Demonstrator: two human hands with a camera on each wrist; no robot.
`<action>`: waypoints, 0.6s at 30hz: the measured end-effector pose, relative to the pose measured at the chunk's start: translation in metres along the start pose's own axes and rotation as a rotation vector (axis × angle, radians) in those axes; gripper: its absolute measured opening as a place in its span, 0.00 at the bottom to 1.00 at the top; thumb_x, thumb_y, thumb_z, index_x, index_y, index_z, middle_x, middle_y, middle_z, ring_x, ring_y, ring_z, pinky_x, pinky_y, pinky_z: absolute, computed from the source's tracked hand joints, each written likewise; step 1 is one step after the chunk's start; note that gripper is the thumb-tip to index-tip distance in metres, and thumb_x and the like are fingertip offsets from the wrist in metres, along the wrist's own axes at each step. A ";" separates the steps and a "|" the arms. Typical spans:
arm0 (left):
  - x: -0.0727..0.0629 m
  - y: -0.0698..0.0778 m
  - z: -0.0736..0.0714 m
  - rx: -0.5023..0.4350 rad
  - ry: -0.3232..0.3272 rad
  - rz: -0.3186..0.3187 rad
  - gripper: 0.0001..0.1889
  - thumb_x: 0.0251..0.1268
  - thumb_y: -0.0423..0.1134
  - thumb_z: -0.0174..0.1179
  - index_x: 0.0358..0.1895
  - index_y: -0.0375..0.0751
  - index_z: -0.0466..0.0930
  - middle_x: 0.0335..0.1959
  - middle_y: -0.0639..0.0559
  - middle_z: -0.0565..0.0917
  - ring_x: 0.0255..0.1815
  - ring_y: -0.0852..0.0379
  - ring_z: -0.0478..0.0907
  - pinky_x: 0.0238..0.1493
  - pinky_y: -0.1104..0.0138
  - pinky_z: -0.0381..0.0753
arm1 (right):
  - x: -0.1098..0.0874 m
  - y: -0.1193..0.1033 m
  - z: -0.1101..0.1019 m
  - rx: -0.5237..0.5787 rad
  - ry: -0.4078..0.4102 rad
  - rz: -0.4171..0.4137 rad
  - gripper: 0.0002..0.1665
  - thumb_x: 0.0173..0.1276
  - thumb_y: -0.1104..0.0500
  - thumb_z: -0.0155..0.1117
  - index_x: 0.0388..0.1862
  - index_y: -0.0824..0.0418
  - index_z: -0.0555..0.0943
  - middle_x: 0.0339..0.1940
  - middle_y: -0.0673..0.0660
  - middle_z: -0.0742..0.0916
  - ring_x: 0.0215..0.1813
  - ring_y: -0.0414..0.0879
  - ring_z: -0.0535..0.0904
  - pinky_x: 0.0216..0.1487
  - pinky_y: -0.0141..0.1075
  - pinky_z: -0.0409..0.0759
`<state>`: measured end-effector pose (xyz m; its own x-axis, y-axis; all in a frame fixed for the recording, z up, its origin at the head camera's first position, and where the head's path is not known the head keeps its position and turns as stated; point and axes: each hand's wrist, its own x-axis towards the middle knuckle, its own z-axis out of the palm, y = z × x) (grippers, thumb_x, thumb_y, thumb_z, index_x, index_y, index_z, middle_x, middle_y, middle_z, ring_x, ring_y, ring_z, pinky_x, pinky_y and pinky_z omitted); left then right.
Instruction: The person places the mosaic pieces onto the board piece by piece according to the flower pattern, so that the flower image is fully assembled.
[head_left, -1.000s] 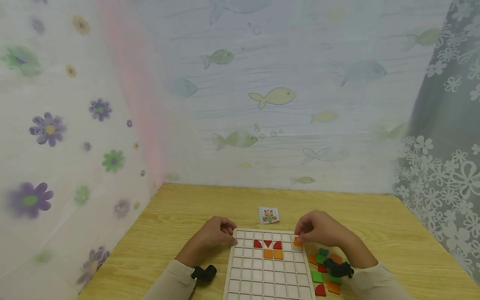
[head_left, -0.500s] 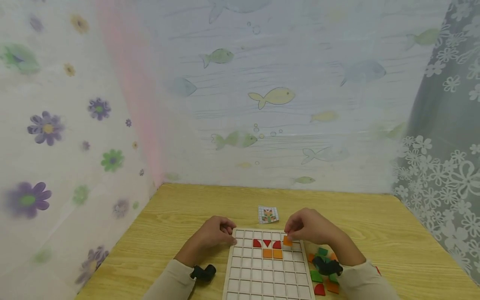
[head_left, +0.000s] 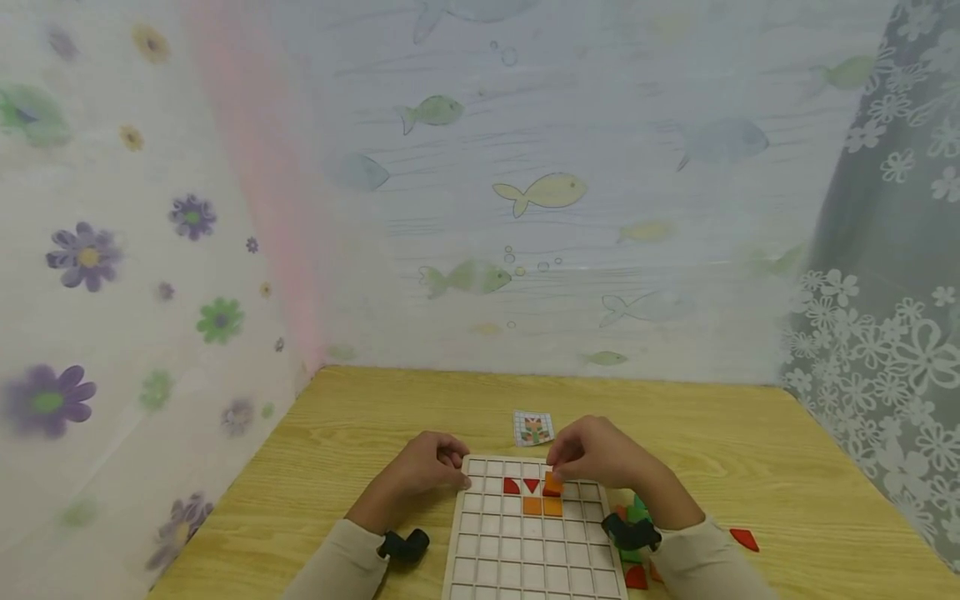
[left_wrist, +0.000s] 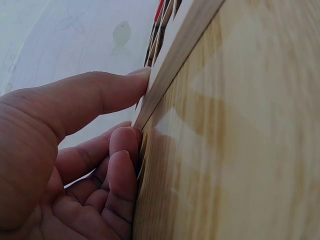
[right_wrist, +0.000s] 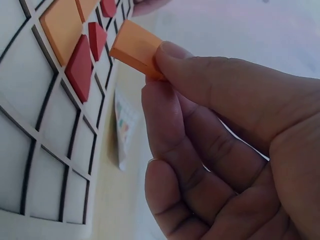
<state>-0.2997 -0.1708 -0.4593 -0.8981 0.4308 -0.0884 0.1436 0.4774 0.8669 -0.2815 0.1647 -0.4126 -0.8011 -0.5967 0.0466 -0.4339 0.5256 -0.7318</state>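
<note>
- Hands, two: by the right hand (head_left: 600, 454), one tile is pinched between thumb and forefinger; by the left hand (head_left: 429, 464), the far left corner of the board is gripped, thumb laid on the rim, fingers curled at its side.
- Orange square tile (right_wrist: 136, 47), one: held tilted above the board; free end pointed away from the right fingertips, toward the grid; sides about equal.
- Gridded board (head_left: 510, 548), one: laid flat between the hands, sides run away from the person; near end cut off, so long axis cannot be told.
- Red tiles (head_left: 511, 486), three: set in one row, the rightmost partly hidden by the held tile.
- Orange tiles (head_left: 532, 506), two: set side by side, nearer the person.
- Loose tiles (head_left: 636, 577): heaped below the right wrist; partly covered, count cannot be told.
- Stray red tile (head_left: 744, 539), one: seen right of the right sleeve.
- Printed card (head_left: 533, 428), one: placed beyond the board, near the right hand.
</note>
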 end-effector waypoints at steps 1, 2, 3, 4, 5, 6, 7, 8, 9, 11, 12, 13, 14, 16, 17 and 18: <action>0.000 0.000 0.000 0.003 0.002 0.001 0.22 0.59 0.36 0.76 0.55 0.35 0.83 0.40 0.49 0.82 0.39 0.54 0.77 0.42 0.62 0.79 | 0.001 0.000 0.002 0.006 0.001 -0.005 0.03 0.67 0.62 0.75 0.38 0.55 0.89 0.33 0.48 0.91 0.35 0.43 0.87 0.39 0.35 0.84; 0.000 -0.001 0.000 0.005 0.004 0.003 0.22 0.59 0.36 0.76 0.55 0.36 0.83 0.40 0.49 0.82 0.39 0.54 0.77 0.42 0.62 0.79 | 0.002 0.000 0.003 0.014 -0.001 -0.007 0.03 0.66 0.62 0.75 0.38 0.56 0.89 0.34 0.48 0.91 0.35 0.43 0.87 0.39 0.35 0.84; 0.000 -0.001 0.000 0.008 0.006 0.005 0.22 0.59 0.36 0.76 0.55 0.36 0.83 0.40 0.49 0.82 0.39 0.54 0.77 0.42 0.62 0.79 | 0.003 0.000 0.005 0.020 -0.002 -0.010 0.03 0.67 0.62 0.75 0.38 0.56 0.89 0.34 0.48 0.91 0.35 0.43 0.87 0.39 0.35 0.84; 0.000 -0.001 0.000 0.009 0.007 0.007 0.21 0.59 0.36 0.76 0.55 0.36 0.83 0.40 0.49 0.82 0.39 0.54 0.77 0.42 0.62 0.79 | 0.004 -0.001 0.007 0.023 -0.003 -0.009 0.03 0.67 0.62 0.75 0.38 0.55 0.89 0.34 0.48 0.91 0.36 0.43 0.87 0.39 0.35 0.84; 0.000 -0.001 0.000 0.007 0.007 0.007 0.21 0.59 0.36 0.76 0.55 0.36 0.83 0.40 0.49 0.82 0.39 0.54 0.77 0.42 0.62 0.79 | 0.005 -0.001 0.008 0.028 -0.003 -0.010 0.03 0.67 0.61 0.75 0.38 0.56 0.89 0.34 0.48 0.91 0.36 0.43 0.87 0.39 0.35 0.84; 0.001 -0.001 0.000 0.008 0.007 0.008 0.21 0.59 0.36 0.76 0.55 0.36 0.83 0.39 0.49 0.82 0.39 0.54 0.77 0.42 0.62 0.79 | 0.006 -0.001 0.010 0.031 -0.001 -0.014 0.02 0.67 0.61 0.75 0.38 0.56 0.89 0.34 0.48 0.91 0.35 0.44 0.87 0.39 0.35 0.84; 0.001 -0.001 0.000 0.005 0.007 0.006 0.21 0.59 0.36 0.76 0.55 0.36 0.83 0.39 0.49 0.81 0.39 0.54 0.77 0.42 0.62 0.79 | 0.007 -0.002 0.012 0.030 0.003 -0.018 0.02 0.67 0.61 0.75 0.38 0.56 0.89 0.34 0.48 0.91 0.35 0.43 0.87 0.39 0.35 0.84; 0.001 -0.001 0.000 0.006 0.008 0.006 0.22 0.59 0.37 0.77 0.55 0.36 0.83 0.39 0.49 0.81 0.39 0.54 0.77 0.42 0.62 0.79 | 0.008 -0.002 0.014 0.030 0.006 -0.017 0.02 0.67 0.60 0.75 0.38 0.56 0.89 0.34 0.47 0.91 0.35 0.42 0.87 0.39 0.35 0.84; 0.001 -0.001 0.000 0.007 0.008 0.005 0.22 0.58 0.37 0.77 0.55 0.36 0.83 0.39 0.49 0.81 0.39 0.54 0.77 0.42 0.62 0.79 | 0.009 -0.003 0.016 0.033 0.011 -0.019 0.03 0.67 0.60 0.75 0.38 0.56 0.89 0.34 0.47 0.91 0.36 0.42 0.87 0.39 0.34 0.84; 0.001 -0.001 0.000 0.010 0.011 0.004 0.22 0.58 0.37 0.77 0.55 0.36 0.83 0.39 0.49 0.81 0.39 0.54 0.77 0.42 0.62 0.79 | 0.011 -0.005 0.020 0.040 0.026 -0.019 0.02 0.67 0.60 0.75 0.38 0.56 0.89 0.34 0.48 0.91 0.36 0.42 0.87 0.39 0.34 0.84; 0.001 -0.001 0.000 0.014 0.014 0.003 0.22 0.58 0.37 0.77 0.55 0.36 0.83 0.39 0.49 0.81 0.39 0.54 0.77 0.41 0.62 0.78 | 0.012 -0.006 0.022 0.046 0.032 -0.018 0.02 0.67 0.60 0.75 0.37 0.56 0.89 0.34 0.48 0.91 0.36 0.43 0.87 0.38 0.34 0.84; 0.002 -0.001 0.000 0.015 0.015 0.003 0.22 0.58 0.37 0.77 0.54 0.36 0.83 0.39 0.49 0.81 0.39 0.54 0.77 0.41 0.62 0.78 | 0.013 -0.006 0.024 0.051 0.038 -0.014 0.02 0.67 0.60 0.75 0.37 0.56 0.89 0.34 0.48 0.91 0.36 0.44 0.87 0.38 0.34 0.84; 0.001 -0.001 0.001 0.017 0.015 0.002 0.22 0.58 0.37 0.77 0.54 0.37 0.83 0.39 0.49 0.81 0.39 0.54 0.77 0.41 0.62 0.78 | 0.013 -0.007 0.026 0.059 0.042 -0.008 0.03 0.67 0.60 0.76 0.37 0.56 0.88 0.34 0.49 0.90 0.36 0.45 0.88 0.38 0.34 0.84; 0.001 -0.001 0.001 0.012 0.014 -0.001 0.22 0.57 0.37 0.77 0.54 0.37 0.83 0.39 0.49 0.81 0.39 0.54 0.77 0.42 0.62 0.79 | 0.015 -0.009 0.030 0.069 0.049 -0.003 0.03 0.67 0.61 0.76 0.37 0.57 0.88 0.34 0.50 0.90 0.35 0.48 0.88 0.36 0.34 0.84; 0.001 -0.001 0.001 0.007 0.013 -0.004 0.22 0.58 0.37 0.77 0.54 0.37 0.83 0.39 0.49 0.81 0.39 0.54 0.77 0.42 0.62 0.79 | 0.015 -0.010 0.032 0.076 0.052 -0.002 0.03 0.67 0.61 0.76 0.37 0.58 0.88 0.33 0.51 0.90 0.35 0.50 0.88 0.36 0.34 0.84; 0.001 -0.001 0.001 0.004 0.012 -0.005 0.22 0.58 0.37 0.77 0.54 0.37 0.83 0.39 0.49 0.81 0.39 0.54 0.77 0.42 0.62 0.79 | 0.016 -0.011 0.034 0.077 0.054 0.000 0.03 0.67 0.61 0.76 0.37 0.58 0.88 0.33 0.51 0.90 0.34 0.51 0.88 0.35 0.34 0.84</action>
<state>-0.3005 -0.1705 -0.4607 -0.9038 0.4190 -0.0873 0.1403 0.4826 0.8645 -0.2754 0.1288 -0.4267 -0.8228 -0.5624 0.0815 -0.4029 0.4762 -0.7816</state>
